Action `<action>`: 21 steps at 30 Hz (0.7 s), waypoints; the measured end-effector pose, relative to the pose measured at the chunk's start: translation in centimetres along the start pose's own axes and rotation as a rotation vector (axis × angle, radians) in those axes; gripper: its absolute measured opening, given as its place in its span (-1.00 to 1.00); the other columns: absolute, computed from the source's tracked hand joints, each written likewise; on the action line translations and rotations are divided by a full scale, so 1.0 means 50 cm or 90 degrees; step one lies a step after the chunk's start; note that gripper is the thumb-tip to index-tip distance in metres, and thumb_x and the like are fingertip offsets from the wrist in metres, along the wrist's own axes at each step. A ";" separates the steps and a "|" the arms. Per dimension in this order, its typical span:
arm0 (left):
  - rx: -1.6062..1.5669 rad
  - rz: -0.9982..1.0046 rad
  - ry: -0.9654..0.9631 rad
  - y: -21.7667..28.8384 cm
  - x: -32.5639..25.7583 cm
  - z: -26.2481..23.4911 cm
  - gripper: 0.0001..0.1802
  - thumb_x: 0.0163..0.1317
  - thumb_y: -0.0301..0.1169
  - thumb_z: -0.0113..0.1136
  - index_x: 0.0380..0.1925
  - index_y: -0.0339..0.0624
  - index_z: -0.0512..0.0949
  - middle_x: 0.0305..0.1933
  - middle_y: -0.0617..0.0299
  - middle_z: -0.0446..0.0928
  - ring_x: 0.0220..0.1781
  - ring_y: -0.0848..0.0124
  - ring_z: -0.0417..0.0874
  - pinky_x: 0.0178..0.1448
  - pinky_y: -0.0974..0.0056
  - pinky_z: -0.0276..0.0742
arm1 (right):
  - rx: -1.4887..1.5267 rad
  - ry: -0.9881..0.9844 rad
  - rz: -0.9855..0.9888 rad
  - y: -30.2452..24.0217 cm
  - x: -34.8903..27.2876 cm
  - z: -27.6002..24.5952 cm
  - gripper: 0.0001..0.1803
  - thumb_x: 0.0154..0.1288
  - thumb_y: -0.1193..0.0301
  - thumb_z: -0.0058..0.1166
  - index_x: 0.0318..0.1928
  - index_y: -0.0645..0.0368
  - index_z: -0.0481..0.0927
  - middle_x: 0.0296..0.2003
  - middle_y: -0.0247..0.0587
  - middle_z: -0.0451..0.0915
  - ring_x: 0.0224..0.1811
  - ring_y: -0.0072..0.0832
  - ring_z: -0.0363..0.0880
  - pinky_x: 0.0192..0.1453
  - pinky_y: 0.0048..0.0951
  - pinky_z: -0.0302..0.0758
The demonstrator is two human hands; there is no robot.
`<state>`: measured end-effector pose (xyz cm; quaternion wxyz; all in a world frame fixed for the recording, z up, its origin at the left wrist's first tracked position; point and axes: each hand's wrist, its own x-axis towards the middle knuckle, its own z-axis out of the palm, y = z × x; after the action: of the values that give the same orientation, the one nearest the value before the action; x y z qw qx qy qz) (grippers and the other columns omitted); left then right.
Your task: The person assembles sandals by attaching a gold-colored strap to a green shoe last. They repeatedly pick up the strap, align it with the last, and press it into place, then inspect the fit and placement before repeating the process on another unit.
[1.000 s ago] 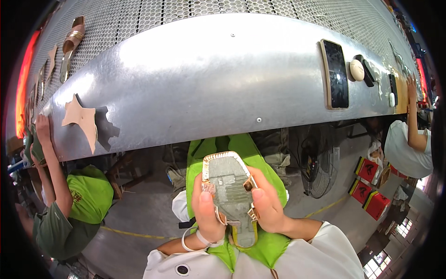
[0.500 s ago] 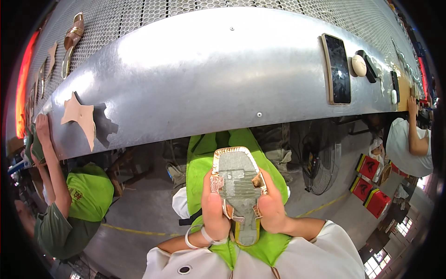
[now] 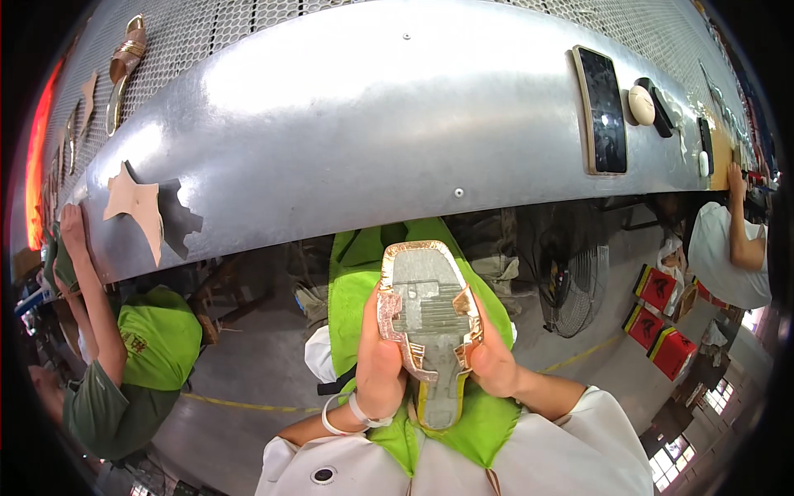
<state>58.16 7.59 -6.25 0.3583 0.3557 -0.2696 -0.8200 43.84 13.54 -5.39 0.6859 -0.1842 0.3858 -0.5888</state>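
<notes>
At the left edge, a co-worker's hand [image 3: 72,225] is rested on the metal table [image 3: 331,140]. A tan cut piece [image 3: 136,207] is laid on the table's left, and a gold-strapped sandal [image 3: 126,59] is set farther away on a mesh surface [image 3: 186,51]. In the near middle, above a green apron [image 3: 351,306], the left hand [image 3: 382,364] is clamped on the left side of a grey shoe sole with gold edging [image 3: 428,318]. Its right side is gripped by the right hand [image 3: 494,357]; its broad end is pointed away. Rightward, a fan [image 3: 577,285] is seen beyond, then a phone [image 3: 604,112] and a round beige object [image 3: 640,105] are placed on the table.
</notes>
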 end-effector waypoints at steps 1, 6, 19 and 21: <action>0.037 0.014 -0.001 -0.003 -0.003 0.000 -0.11 0.46 0.04 -0.06 0.45 -0.49 -0.07 0.41 0.00 0.22 0.39 0.27 0.30 0.45 0.21 0.17 | 0.020 -0.020 -0.004 0.004 -0.002 -0.005 -0.07 0.49 0.16 -0.05 0.51 0.41 -0.30 0.46 -0.10 0.05 0.49 -0.41 0.05 0.53 -0.33 -0.02; 0.178 0.060 0.022 0.006 0.005 0.026 -0.11 0.46 0.00 -0.03 0.45 -0.50 -0.09 0.42 0.00 0.20 0.42 0.27 0.27 0.47 0.21 0.14 | -0.070 0.015 -0.057 0.023 0.004 -0.005 -0.08 0.49 0.19 -0.02 0.51 0.42 -0.28 0.45 -0.09 0.07 0.48 -0.40 0.06 0.54 -0.32 -0.02; 0.097 0.013 -0.100 -0.013 0.005 -0.034 -0.01 0.42 -0.03 0.10 0.48 -0.49 -0.19 0.47 0.01 0.13 0.47 0.30 0.21 0.49 0.21 0.12 | -0.050 -0.139 0.019 0.001 0.006 -0.071 0.02 0.41 0.22 0.06 0.53 0.41 -0.36 0.53 -0.06 -0.09 0.58 -0.35 -0.11 0.58 -0.29 -0.10; 0.155 0.038 -0.088 -0.011 0.008 -0.023 -0.02 0.42 -0.05 0.09 0.48 -0.48 -0.20 0.48 0.00 0.13 0.47 0.28 0.21 0.49 0.20 0.12 | -0.138 -0.140 -0.038 0.010 0.008 -0.074 0.03 0.40 0.22 0.08 0.52 0.43 -0.35 0.53 -0.03 -0.08 0.57 -0.34 -0.09 0.58 -0.30 -0.10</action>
<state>58.64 7.39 -7.49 0.3172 0.3312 -0.4017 -0.7927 41.40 14.00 -8.20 0.6825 -0.3321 0.3638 -0.5400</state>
